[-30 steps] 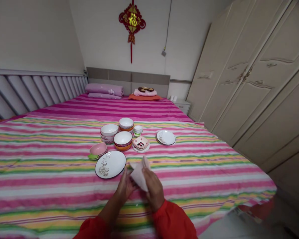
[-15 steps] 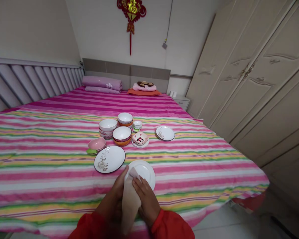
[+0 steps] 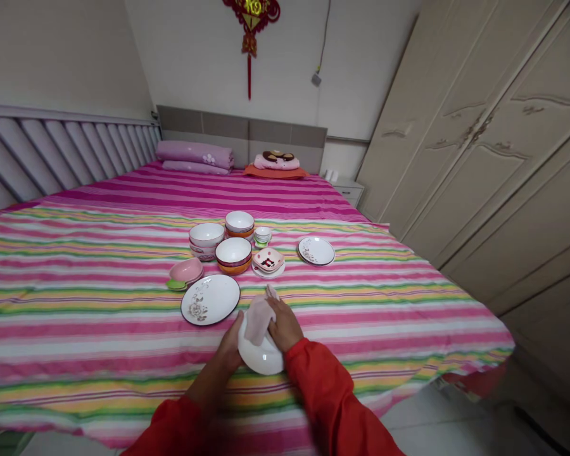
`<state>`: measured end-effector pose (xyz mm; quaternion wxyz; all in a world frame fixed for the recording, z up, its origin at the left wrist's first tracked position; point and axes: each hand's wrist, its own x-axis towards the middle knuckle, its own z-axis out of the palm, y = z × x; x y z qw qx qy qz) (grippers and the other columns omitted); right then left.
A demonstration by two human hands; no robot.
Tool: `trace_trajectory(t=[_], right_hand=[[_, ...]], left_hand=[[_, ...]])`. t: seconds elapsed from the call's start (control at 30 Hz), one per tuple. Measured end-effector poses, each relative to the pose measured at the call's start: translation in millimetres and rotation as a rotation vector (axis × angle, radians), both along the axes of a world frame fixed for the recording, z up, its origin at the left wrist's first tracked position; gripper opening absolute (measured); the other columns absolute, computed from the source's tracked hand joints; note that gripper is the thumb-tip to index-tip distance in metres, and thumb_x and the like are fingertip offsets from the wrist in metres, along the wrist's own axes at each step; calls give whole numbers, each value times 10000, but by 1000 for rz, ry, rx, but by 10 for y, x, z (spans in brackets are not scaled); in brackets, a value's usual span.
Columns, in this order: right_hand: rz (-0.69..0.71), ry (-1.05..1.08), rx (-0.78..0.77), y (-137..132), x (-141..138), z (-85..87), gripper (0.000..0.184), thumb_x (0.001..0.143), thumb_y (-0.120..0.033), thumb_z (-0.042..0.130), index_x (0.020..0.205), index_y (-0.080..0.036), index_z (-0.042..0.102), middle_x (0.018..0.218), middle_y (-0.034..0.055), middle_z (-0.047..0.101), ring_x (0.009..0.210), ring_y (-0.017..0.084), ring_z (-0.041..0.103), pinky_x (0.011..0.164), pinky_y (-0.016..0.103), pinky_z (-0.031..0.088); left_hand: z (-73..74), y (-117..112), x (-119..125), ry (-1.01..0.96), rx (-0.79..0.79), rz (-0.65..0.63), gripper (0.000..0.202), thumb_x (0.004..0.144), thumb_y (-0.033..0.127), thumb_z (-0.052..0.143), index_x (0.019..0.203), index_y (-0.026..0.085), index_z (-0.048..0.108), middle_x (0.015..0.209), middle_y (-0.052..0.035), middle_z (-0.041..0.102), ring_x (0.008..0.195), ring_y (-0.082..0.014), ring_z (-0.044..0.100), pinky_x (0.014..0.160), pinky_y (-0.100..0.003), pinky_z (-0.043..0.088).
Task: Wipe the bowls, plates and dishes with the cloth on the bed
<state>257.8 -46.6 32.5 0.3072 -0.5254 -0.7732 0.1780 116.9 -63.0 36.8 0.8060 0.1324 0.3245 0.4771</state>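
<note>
Striped sheet [image 3: 389, 323] stretches wide rightward; left fingers [image 3: 238, 321] gripping plate [image 3: 265, 361] edge, right fingers [image 3: 280, 311] bunched round cloth [image 3: 258, 320]

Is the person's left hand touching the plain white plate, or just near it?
Touching. The head view shows the left hand against the left rim of the white plate, with no visible gap between them.

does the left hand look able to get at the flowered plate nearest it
Probably yes: the flowered plate lies just ahead of the left hand with nothing between, though that hand holds the white plate and would likely need to release it.
</note>
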Motion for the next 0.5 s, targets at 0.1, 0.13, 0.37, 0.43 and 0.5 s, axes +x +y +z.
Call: trace_trajectory(t=[0.1,0.13,0.37,0.43,0.5], right_hand=[[-22,155,109,-217,248,-218,582,796,-134,455,1376,-171,439,1385,108,492,1294,225,429,1100,428,320],[-31,199,145,-335,305,-298,590,811,-144,446,1398,-177,403,1409,102,464,1309,226,411,1097,424,327],[-2,112,220,-1100,223,-679,803,764,-161,481,1495,-196,149,1543,97,209,1410,299,203,1105,519,274],[72,-6,161,-1115,97,-609,867,696,-124,516,1491,-194,179,1527,97,256,1411,302,200,1111,532,253],[150,-101,80,-1024,-42,-442,902,625,-93,535,1475,-184,248,1506,88,310,1409,297,207,1127,532,219]], left_hand=[[6,-11,-10,-5,-84,-30,564,914,501,336,1272,108,525,1092,-150,691,1093,-279,604,949,-408,464],[4,-12,-17,2,-112,-35,578,916,496,330,1297,96,501,1070,-150,703,1098,-281,606,960,-414,457],[39,-3,-19,36,-156,-77,611,893,540,348,1303,115,506,1052,-139,714,1060,-308,629,928,-455,474],[49,-26,-38,64,-128,-43,566,892,517,384,1258,119,549,1090,-143,695,1043,-308,628,895,-436,498],[35,-68,-80,112,-75,33,467,893,461,439,1209,147,582,1141,-134,662,1027,-280,622,870,-410,512]])
